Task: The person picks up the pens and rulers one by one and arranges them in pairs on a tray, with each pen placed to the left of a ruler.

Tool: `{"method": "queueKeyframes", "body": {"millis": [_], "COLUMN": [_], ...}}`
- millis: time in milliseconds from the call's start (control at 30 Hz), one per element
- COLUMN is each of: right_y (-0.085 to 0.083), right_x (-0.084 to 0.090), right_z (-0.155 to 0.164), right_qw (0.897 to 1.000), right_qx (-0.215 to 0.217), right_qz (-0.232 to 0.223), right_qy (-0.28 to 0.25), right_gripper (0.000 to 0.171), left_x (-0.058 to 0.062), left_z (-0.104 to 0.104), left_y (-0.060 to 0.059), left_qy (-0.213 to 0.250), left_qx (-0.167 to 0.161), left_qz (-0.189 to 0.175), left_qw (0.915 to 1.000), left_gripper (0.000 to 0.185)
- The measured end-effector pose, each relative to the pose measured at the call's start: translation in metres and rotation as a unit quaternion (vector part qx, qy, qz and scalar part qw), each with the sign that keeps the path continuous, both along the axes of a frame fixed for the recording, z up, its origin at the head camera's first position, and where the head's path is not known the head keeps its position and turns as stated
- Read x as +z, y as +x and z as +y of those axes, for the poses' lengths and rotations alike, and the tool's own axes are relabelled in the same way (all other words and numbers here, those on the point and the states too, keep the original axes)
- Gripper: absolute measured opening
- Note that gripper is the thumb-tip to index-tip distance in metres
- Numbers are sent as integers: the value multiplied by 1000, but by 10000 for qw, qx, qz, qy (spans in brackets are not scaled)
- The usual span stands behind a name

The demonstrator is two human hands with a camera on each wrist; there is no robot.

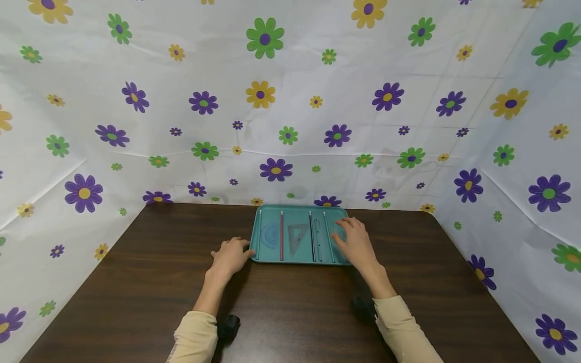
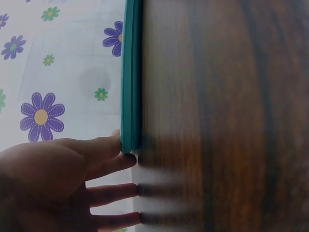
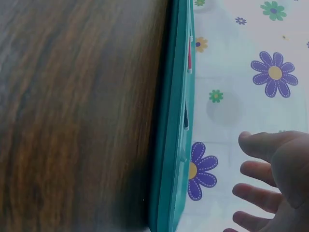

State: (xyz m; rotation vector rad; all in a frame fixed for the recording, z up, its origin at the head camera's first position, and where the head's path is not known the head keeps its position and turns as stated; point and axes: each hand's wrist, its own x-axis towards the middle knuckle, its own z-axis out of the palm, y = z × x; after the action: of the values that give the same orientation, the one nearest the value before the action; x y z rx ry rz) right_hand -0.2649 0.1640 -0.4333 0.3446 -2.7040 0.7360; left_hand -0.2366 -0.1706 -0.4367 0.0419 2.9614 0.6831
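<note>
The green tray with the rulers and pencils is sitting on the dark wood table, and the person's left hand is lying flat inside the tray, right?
Not quite. The left hand is not inside the tray. It rests on the dark wood table beside the tray's left edge, as the head view shows; in the left wrist view its fingers reach the rim. The right hand is the one over the tray.

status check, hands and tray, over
Left hand open, fingertips at teal tray left rim. Right hand open, over tray's right side. Nothing in the way.
</note>
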Motion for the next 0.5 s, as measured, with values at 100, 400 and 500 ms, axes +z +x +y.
{"method": "queueKeyframes", "body": {"millis": [100,400,500], "right_y": [3,13,15], "right_x": [0,3,5], "right_z": [0,-4,-6], "right_qw": [9999,9990,9950], "right_qx": [26,148,429], "right_qz": [-71,-249,-646], "right_qy": [91,354,636], "right_gripper": [48,67,83], "left_x": [0,5,10], "left_z": [1,6,10], "left_y": [1,3,2], "left_qy": [5,44,-5], "left_qx": [32,-220,-503], "left_qz": [56,565,835], "left_qw": [10000,9982,9952], "left_gripper": [52,60,62]}}
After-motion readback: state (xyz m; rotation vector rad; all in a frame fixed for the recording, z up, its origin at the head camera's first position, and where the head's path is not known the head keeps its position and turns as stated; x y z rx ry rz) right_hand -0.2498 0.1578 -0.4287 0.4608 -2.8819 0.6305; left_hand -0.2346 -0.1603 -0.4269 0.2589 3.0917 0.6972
